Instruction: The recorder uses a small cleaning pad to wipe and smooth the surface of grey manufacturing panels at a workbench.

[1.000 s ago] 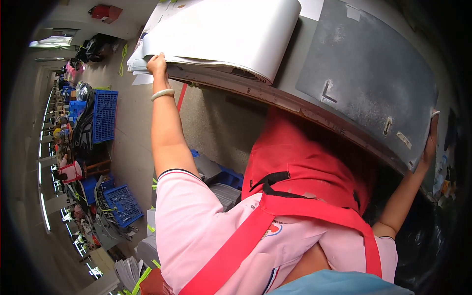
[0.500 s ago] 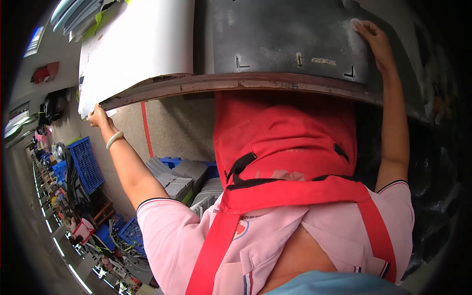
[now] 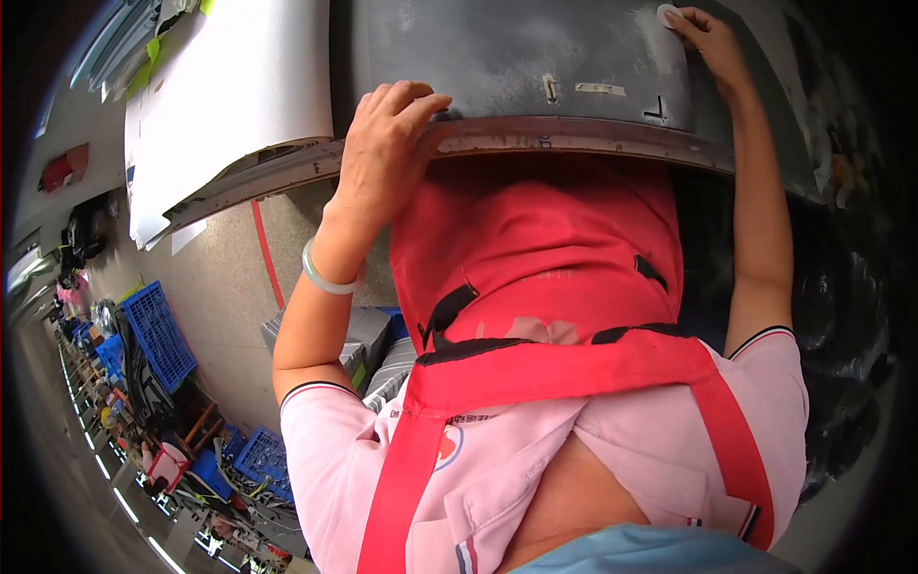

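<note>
My right hand (image 3: 710,46) pinches a small white round disc (image 3: 666,15) between thumb and fingers, over the right part of a dark grey board (image 3: 516,57). My left hand (image 3: 390,143), with a pale bangle at the wrist, is at the board's front left edge. Its fingers are bent and apart, and nothing shows in them. A corner mark beneath it is hidden. Tape pieces (image 3: 601,89) and a black corner mark (image 3: 656,108) lie along the near side of the board. Left of the board is a stack of large white sheets (image 3: 239,77), its near left corner hanging past the edge.
The table's worn front edge (image 3: 593,139) runs close before my red apron (image 3: 535,239). Grey stacked pieces (image 3: 359,335) stand low at my left. Blue crates (image 3: 158,335) are farther left on the floor, and dark plastic-like bulk (image 3: 832,316) lies at my right.
My left hand has let go of the white sheets' corner and moved right to the dark board's front edge. My right hand still holds the disc in about the same place.
</note>
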The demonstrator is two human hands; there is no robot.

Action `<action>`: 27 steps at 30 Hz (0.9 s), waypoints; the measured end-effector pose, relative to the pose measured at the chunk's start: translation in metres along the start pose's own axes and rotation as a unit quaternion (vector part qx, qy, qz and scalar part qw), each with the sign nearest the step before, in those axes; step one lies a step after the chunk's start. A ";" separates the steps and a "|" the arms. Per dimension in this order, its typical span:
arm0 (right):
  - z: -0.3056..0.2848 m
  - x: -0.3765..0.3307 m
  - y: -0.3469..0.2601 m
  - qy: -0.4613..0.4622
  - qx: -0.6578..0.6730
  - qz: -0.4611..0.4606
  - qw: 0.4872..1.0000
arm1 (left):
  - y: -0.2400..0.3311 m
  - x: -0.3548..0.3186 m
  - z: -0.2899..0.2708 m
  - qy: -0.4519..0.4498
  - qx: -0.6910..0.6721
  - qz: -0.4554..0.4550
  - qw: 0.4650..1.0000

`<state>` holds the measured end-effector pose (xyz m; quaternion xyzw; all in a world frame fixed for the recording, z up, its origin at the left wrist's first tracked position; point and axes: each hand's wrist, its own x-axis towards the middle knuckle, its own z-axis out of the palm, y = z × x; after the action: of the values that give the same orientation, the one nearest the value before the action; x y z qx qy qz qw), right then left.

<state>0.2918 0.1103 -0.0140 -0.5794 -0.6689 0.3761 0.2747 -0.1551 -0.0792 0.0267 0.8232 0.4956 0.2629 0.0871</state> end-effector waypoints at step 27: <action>0.006 -0.014 -0.026 0.051 0.019 0.067 0.996 | -0.012 0.003 0.017 -0.030 -0.001 0.000 1.000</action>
<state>0.2747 0.0940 0.0045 -0.6357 -0.6066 0.3761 0.2940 -0.1543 -0.0687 0.0089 0.8306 0.4925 0.2388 0.1027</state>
